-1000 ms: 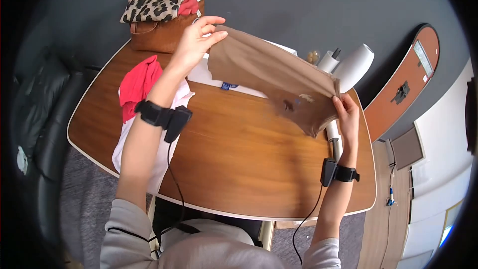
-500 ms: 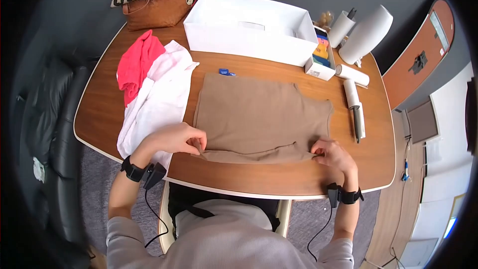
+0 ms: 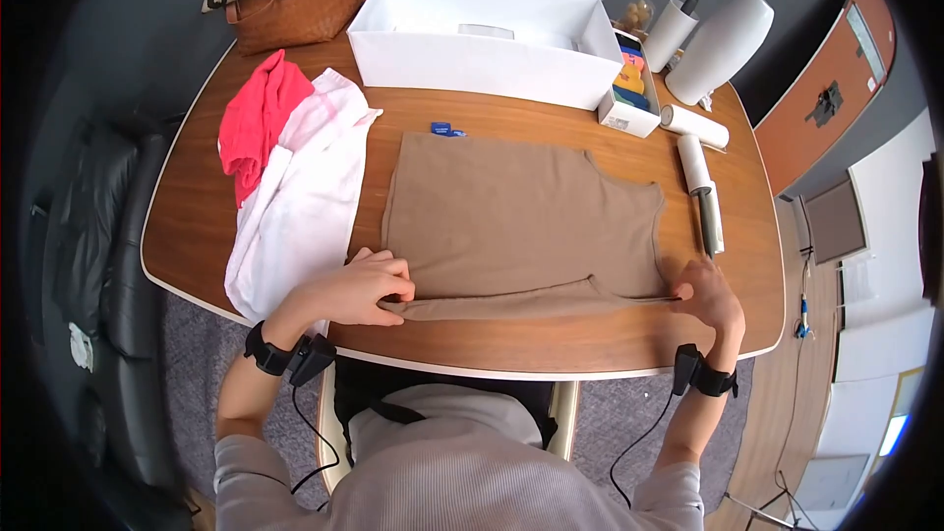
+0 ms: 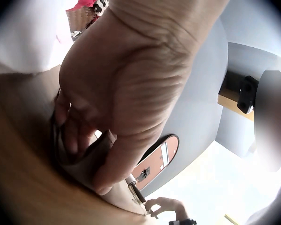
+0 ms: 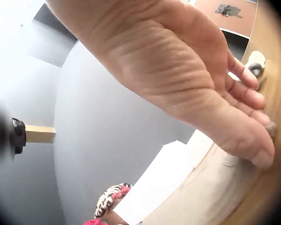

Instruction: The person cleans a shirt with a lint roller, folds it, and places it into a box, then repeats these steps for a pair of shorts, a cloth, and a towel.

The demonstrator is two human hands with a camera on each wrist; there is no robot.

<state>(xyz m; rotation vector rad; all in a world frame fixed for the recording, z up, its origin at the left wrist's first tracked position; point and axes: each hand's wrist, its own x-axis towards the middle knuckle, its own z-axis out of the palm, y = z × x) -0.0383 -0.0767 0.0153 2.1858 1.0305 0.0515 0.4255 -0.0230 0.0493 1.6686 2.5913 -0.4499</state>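
Observation:
A brown sleeveless top lies spread sideways on the wooden table, its near long edge turned into a loose fold. At the near left corner my left hand pinches the cloth; the left wrist view shows the fabric bunched between thumb and curled fingers. My right hand pinches the near right corner, with a small bit of cloth at the fingertips in the right wrist view. Blue tags show at the top's far left edge.
White and red garments lie at left. Along the back stand a brown bag with leopard-print cloth, a large white box and a small box of folded coloured items. White rolls and a white vase are at right.
The brown top came down from the air to lie on the table. Over the last half second, the right hand moved slightly outward to the right, drawing the near edge straighter.

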